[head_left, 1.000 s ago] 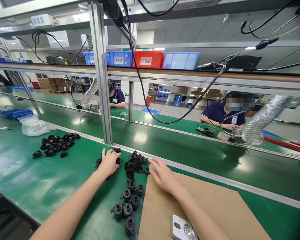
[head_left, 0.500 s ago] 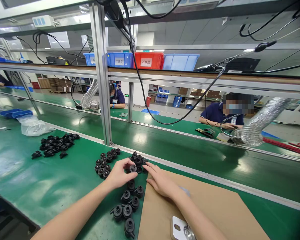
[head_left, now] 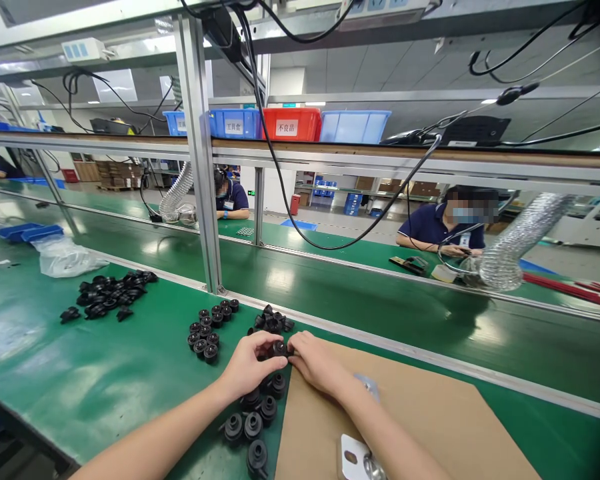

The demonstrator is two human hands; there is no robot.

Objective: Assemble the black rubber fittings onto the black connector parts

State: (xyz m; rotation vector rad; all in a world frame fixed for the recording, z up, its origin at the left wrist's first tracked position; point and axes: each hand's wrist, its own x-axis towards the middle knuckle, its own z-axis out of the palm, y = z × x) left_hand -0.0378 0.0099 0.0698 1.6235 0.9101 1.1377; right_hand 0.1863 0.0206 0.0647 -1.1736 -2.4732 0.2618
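Observation:
My left hand [head_left: 254,360] pinches a round black plastic part [head_left: 280,348] between thumb and fingers, its ringed face towards me. Against the right side of that part, my right hand [head_left: 314,360] has its fingertips pressed together. A dark bit shows there, but whether it is a separate piece is hidden. Just behind the hands lies a pile of small black plastic pieces [head_left: 274,320]. Several black fittings with a spout on top [head_left: 253,425] stand below my left hand. To its left, round black parts [head_left: 211,353] are grouped in short rows.
Brown cardboard [head_left: 405,393] lies under my right forearm, with a white-and-metal fixture [head_left: 353,457] on it. Further left are a heap of black pieces [head_left: 111,293] and a clear plastic bag [head_left: 67,257]. A metal post [head_left: 200,160] rises behind the bench. Co-workers sit across the conveyor.
My right hand has drawn back from the pile towards me, to the part in my left hand. My left hand has moved right with its part, and the two hands now meet.

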